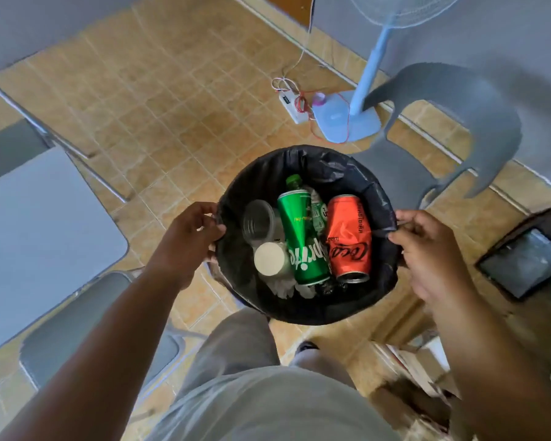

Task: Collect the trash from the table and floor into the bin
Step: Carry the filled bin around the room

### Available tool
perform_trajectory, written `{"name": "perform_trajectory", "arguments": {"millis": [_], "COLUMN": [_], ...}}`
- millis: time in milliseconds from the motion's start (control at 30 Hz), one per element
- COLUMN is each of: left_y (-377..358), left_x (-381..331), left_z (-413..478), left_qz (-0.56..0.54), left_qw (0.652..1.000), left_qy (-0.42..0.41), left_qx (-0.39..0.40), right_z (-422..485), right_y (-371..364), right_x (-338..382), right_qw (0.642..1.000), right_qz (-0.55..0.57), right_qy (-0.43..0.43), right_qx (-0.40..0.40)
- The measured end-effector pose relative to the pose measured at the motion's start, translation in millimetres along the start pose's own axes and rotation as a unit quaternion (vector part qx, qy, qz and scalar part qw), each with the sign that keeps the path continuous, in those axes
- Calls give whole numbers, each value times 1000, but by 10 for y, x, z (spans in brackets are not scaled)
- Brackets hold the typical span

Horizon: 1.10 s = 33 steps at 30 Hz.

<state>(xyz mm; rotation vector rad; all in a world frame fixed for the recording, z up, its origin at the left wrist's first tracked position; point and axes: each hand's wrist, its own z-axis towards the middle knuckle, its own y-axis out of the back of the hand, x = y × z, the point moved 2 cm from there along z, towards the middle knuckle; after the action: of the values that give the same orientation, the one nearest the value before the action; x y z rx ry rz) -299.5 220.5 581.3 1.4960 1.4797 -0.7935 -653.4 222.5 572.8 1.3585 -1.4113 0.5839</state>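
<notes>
Over tan tiled floor [172, 106], centre of view: round bin lined with black plastic bag [302, 310], held at rim.
- Left grip [191, 232] curled round rim at 9 o'clock.
- Right grip [426, 249] pinching bag edge at 3 o'clock.
- Inside, lying flat: green soda can [302, 240], dented red soda can [350, 240], clear plastic cup [258, 222], white paper cup [271, 259].
- Likely step: moving or setting down bin.
- Hold rim level, pull evenly on both sides.
- Trap liner against rim so bag cannot slip.
- No tilt: cans would roll.
</notes>
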Motion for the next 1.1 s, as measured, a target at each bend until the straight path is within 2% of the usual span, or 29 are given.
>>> {"name": "perform_trajectory", "arguments": {"millis": [400,600,800,1100], "left_y": [1266,1773,2115,2374], "left_x": [-306,-321,-121,360], "left_z": [1494,2017,2435,2963], "left_qz": [-8,-37,-69,-165], "left_qw": [993,979,954,891], "left_qy": [58,96,130,187], "left_qx": [-99,-174,-260,-379], "right_z": [1493,2056,2714,3530], "right_y": [-2038,-2985,-3966,-5516], "right_x": [938,1332,1552,1510], "right_qw": [991,977,943,876], "right_qz": [-89,-127,-185,-244], "right_qy": [21,35,59,102], "right_qx": [102,169,271,403]}}
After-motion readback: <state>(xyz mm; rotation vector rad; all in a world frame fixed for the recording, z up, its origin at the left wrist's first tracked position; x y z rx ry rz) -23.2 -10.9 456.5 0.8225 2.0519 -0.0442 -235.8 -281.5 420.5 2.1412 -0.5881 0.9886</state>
